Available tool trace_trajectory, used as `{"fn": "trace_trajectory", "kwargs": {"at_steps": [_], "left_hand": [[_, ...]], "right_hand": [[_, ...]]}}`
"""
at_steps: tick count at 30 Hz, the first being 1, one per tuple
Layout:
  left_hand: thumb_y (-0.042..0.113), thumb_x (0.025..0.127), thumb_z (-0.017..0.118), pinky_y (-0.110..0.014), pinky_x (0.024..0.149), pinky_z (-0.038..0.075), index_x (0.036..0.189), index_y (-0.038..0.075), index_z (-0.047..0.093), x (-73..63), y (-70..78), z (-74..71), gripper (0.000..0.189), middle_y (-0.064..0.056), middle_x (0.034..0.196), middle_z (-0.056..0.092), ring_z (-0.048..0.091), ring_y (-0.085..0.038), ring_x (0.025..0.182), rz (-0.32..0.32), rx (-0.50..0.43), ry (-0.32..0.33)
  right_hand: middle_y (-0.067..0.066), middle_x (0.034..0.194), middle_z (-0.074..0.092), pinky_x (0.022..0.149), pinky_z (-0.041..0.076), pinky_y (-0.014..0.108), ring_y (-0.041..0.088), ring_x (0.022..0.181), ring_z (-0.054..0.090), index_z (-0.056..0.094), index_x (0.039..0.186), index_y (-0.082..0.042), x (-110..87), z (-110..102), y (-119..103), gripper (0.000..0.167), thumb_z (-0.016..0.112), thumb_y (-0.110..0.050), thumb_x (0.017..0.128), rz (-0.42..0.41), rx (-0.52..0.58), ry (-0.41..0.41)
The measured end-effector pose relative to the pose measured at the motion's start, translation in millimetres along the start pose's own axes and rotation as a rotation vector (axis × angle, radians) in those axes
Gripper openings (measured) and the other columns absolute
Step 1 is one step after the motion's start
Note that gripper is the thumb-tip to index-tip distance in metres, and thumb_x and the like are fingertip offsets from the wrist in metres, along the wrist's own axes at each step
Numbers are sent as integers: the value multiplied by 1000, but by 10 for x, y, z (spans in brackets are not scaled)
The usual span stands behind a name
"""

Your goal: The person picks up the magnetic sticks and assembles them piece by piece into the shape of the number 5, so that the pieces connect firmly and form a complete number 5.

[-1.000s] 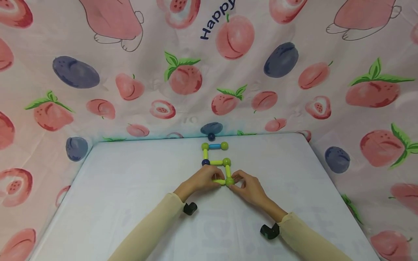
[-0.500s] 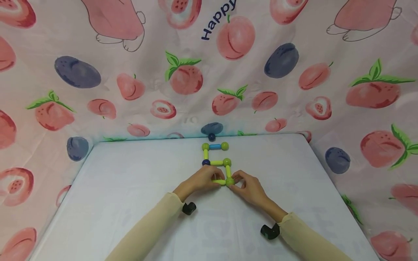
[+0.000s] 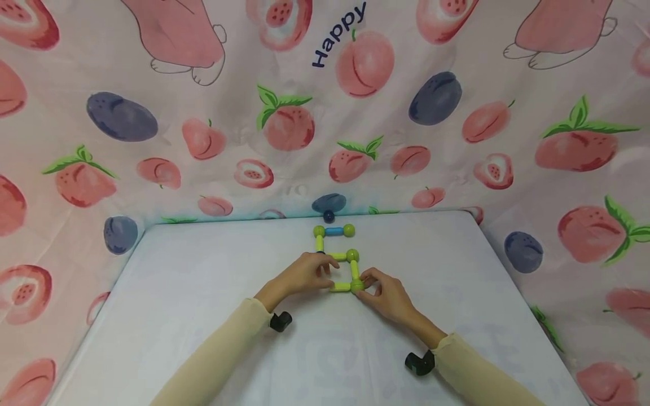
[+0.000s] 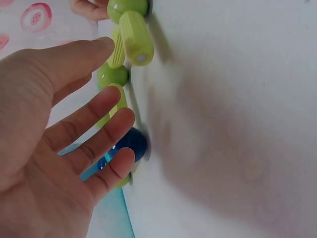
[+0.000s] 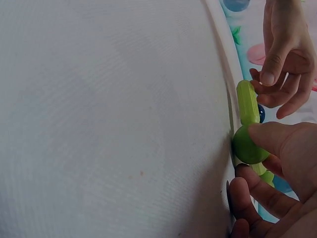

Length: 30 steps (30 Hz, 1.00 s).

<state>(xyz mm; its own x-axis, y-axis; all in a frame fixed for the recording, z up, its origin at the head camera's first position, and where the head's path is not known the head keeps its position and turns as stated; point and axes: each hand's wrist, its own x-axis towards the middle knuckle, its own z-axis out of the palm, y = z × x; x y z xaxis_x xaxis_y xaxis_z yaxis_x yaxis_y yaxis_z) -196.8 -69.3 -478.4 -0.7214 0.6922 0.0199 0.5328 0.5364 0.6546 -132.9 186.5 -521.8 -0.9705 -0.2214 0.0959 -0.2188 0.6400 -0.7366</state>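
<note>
A chain of magnetic rods and balls lies on the white table, bent like a figure 5. My right hand (image 3: 387, 294) pinches the green ball (image 3: 357, 286) at its near corner between thumb and fingers. From that ball a yellow-green rod (image 3: 341, 287) points left, its free end bare in the left wrist view. Beside this end hovers my left hand (image 3: 299, 274), fingers spread and holding nothing. The dark blue ball (image 4: 135, 145) of the chain is mostly hidden behind the left hand in the head view. Another green ball (image 3: 352, 256) joins two yellow-green rods farther up.
At the chain's far end a blue rod (image 3: 334, 231) links two green balls. A separate dark ball (image 3: 329, 216) sits by the table's back edge. Fruit-printed cloth (image 3: 376, 124) hangs behind the white tabletop (image 3: 203, 316).
My left hand has let go of the yellow-green rod and drawn slightly left and up, its fingers spreading. The right hand stays at the green ball.
</note>
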Motion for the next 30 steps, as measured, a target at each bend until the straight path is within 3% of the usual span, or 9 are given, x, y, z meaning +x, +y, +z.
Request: {"fn": "trace_trajectory", "kwargs": {"at_steps": [10,17,23,30], "left_hand": [[15,90,81,-31,78,52,123,2,70,-21,-52,-85,38,-10,100,70,64,-27,88,33,6,57],[16,90,81,-32,74,54,125,3,68,139,-144,-133,40,-18,107,70,67,-29,84,35,4,250],[18,91,80,-40,75,54,129,7,68,373,-216,-211,42,-20,110,69,66,-35,88,-37,-56,410],[22,93,78,-49,85,53,133,7,65,627,-247,-320,45,-23,126,63,64,-41,105,-198,-112,489]], "right_hand": [[-4,96,73,59,43,25,9,63,53,67,111,-20,-6,12,14,30,85,-21,87,0,7,11],[-4,97,72,58,43,24,9,62,52,67,112,-20,-9,30,29,31,85,-21,87,-3,15,9],[-4,97,72,57,43,24,8,62,52,66,112,-20,-4,36,46,31,85,-20,87,-28,19,15],[-4,98,72,57,43,24,6,61,51,66,112,-20,-16,29,49,31,85,-20,87,-28,21,17]]}}
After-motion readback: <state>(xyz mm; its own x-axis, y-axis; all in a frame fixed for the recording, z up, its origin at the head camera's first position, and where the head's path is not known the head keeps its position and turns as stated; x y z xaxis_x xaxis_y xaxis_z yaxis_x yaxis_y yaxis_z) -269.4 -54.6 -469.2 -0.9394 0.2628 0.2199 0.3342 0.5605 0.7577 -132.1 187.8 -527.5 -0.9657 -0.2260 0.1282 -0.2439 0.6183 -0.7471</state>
